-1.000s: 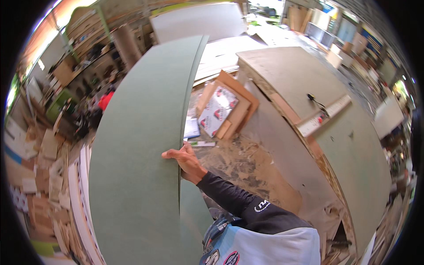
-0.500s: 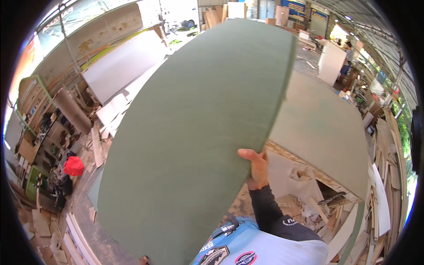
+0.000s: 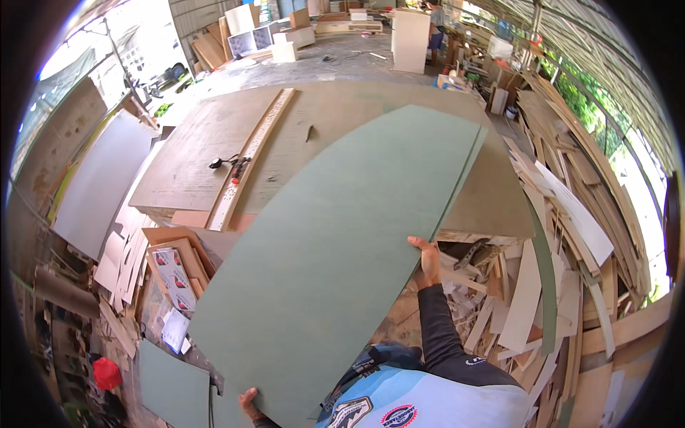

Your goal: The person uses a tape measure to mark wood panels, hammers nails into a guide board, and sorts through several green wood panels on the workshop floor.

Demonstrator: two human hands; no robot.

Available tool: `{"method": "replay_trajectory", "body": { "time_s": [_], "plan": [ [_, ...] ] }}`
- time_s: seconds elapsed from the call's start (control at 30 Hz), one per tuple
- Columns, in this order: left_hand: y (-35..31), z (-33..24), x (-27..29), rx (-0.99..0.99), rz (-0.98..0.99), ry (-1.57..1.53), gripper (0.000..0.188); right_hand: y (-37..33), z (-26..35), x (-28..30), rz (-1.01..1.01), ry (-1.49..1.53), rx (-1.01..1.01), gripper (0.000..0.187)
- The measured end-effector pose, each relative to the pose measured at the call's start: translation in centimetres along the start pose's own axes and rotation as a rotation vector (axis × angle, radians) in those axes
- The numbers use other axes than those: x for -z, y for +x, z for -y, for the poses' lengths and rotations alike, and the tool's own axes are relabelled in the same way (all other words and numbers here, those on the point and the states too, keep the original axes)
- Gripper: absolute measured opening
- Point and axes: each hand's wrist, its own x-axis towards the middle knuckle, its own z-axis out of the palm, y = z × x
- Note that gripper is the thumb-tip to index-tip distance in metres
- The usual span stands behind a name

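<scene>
A large green board (image 3: 335, 214) slants across the view in front of me, its far end over a worktable (image 3: 342, 107). Along its right edge my right hand (image 3: 427, 260) grips it, thumb on the face and the other fingers hidden underneath. My left hand (image 3: 248, 405) holds the lower left edge near the bottom of the view; its fingers show only in part. A second thin edge shows along the board's far right side; whether it is a separate sheet I cannot tell.
On the worktable lie a long wooden strip (image 3: 265, 135) and a small black-and-red tool (image 3: 237, 171). Wood offcuts (image 3: 492, 307) heap up at the right. An open cardboard box (image 3: 178, 260) and a smaller green panel (image 3: 175, 385) are on the left. A person (image 3: 436, 32) stands far back.
The board has tipped down and away from me, uncovering the worktable with its strip and tool. Both hands stay on its edges; my left hand shows more now.
</scene>
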Motion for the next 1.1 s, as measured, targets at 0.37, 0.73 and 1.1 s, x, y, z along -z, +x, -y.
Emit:
{"method": "replay_trajectory", "body": {
  "time_s": [0.37,0.73,1.1],
  "plan": [
    [-2.4,10.8,-8.6,0.064,0.035,0.192,0.037,9.8,-6.7,20.6,-0.377,-0.554,-0.125,0.033],
    [-10.5,28.0,-29.1,0.605,0.329,-0.017,0.033,-13.4,19.4,2.2,0.726,-0.075,0.505,0.031],
    [-13.1,39.2,-36.6,0.760,0.313,-0.044,0.030,-18.4,28.3,0.8,1.248,0.546,0.723,0.007]
  ]
}}
